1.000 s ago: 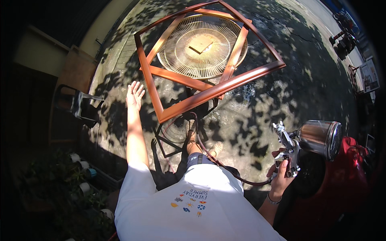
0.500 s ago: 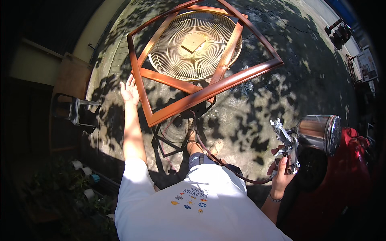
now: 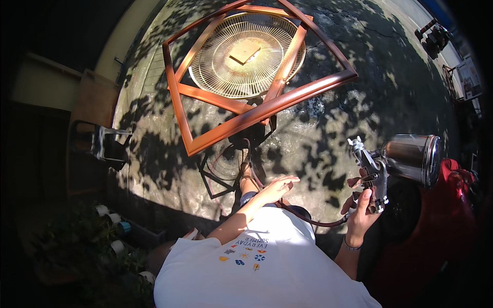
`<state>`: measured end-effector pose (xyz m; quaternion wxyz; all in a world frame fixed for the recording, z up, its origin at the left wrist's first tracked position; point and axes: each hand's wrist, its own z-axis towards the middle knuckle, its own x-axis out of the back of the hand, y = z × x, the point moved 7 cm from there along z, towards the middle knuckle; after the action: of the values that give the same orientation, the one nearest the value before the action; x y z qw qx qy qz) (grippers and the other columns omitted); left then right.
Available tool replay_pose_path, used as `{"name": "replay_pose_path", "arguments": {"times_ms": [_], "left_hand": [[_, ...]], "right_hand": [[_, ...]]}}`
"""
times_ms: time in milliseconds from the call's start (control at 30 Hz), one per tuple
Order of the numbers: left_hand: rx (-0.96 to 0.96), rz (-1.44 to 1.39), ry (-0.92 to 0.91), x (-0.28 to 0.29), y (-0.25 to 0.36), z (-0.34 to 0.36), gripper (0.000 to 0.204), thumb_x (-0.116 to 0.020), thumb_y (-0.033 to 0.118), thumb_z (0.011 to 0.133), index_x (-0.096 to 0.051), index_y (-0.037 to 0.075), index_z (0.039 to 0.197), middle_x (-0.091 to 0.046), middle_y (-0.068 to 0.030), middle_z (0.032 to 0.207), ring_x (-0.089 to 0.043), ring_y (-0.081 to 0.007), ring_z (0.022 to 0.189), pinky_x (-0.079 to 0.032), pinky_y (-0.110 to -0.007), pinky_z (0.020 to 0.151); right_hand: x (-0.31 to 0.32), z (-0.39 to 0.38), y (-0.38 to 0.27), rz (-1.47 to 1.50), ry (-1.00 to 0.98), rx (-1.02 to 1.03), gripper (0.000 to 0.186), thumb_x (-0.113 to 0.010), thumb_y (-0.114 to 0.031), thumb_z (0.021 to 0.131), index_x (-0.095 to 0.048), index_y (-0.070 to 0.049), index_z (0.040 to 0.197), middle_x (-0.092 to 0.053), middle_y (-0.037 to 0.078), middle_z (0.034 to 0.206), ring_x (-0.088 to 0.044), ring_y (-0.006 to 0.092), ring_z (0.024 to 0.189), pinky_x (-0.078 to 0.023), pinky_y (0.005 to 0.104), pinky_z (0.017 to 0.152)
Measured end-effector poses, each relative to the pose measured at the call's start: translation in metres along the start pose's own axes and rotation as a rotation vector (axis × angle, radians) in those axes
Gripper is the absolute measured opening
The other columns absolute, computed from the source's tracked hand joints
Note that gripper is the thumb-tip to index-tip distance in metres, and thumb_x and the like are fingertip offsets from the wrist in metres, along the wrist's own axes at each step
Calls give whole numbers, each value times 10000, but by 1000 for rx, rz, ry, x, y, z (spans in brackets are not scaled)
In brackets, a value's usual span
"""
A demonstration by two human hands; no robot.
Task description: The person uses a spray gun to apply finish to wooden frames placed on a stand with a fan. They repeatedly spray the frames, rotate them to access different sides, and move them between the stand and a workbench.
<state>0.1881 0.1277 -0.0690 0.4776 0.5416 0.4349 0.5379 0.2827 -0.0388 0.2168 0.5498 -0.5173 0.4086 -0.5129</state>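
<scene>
Metal spray gun (image 3: 380, 174) in curled right fingers (image 3: 363, 199); left fingers (image 3: 287, 180) extended.

Looking like outdoor yard, kinda doubling as open-air workshop. Sun hitting hard grey ground (image 3: 322, 204), leaf shadows (image 3: 156, 156) dappling it all over. Pale wall (image 3: 115, 50) running along upper left, potted plants (image 3: 117, 248) crowding lower left. Workshop vibe coming from overlapping wooden frames (image 3: 273, 110), round wire grille (image 3: 221, 66), plus spray gun (image 3: 378, 180) trailing hose (image 3: 319, 224).
</scene>
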Motion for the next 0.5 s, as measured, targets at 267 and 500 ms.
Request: {"name": "replay_pose_path", "arguments": {"times_ms": [267,500], "left_hand": [[449,257,-576,-24,8,-43,611,-428,566,978,-710,49,819,-636,-137,672,-641,-276,653,-494,-403,684],[238,606,65,187,-40,-158,515,-620,356,918,-548,11,542,-496,-172,541,-519,-360,623,-414,-437,651]], "right_hand": [[39,26,-37,-137,164,105,453,-503,-364,1014,-537,28,1238,-665,135,991,-473,44,454,-317,187,334],[89,26,-42,-376,384,66,325,-554,-277,1003,-606,21,1123,-697,99,883,-433,36,376,-282,193,315]]}}
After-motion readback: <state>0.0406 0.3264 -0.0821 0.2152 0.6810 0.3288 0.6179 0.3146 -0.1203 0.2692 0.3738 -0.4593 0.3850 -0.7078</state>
